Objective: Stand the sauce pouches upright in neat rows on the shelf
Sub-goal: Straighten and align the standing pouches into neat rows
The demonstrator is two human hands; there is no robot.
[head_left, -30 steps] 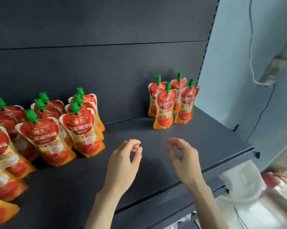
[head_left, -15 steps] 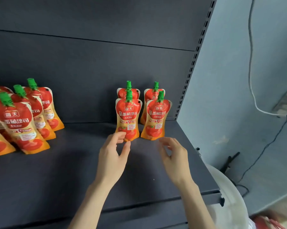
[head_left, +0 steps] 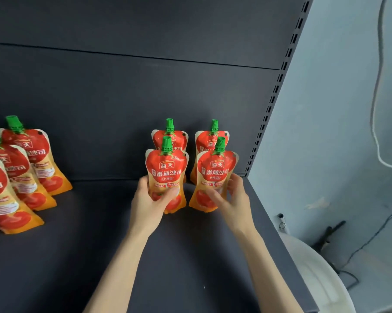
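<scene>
Reaching in over the near edge of the dark shelf (head_left: 186, 263), both forearms ran forward to the two front pouches near its right end. The left hand (head_left: 145, 204) gripped the front left pouch (head_left: 166, 170) low down, with the thumb laid across its face and the fingers curled round its left edge. The right hand (head_left: 235, 202) held the front right pouch (head_left: 216, 170) likewise, thumb on the front and fingers wrapped behind its right edge. Both pouches had their long axis close to vertical, green caps pointing up and labels facing the camera; the right one leaned its top a little to the right. Just behind them, the back left pouch (head_left: 170, 137) and back right pouch (head_left: 210, 141) stood upright, caps up, before the back panel (head_left: 122, 98). Well apart to the left, a row of further pouches (head_left: 38, 159) stood with caps tipped leftward. At the shelf's right end rose a slotted upright (head_left: 278, 82).
</scene>
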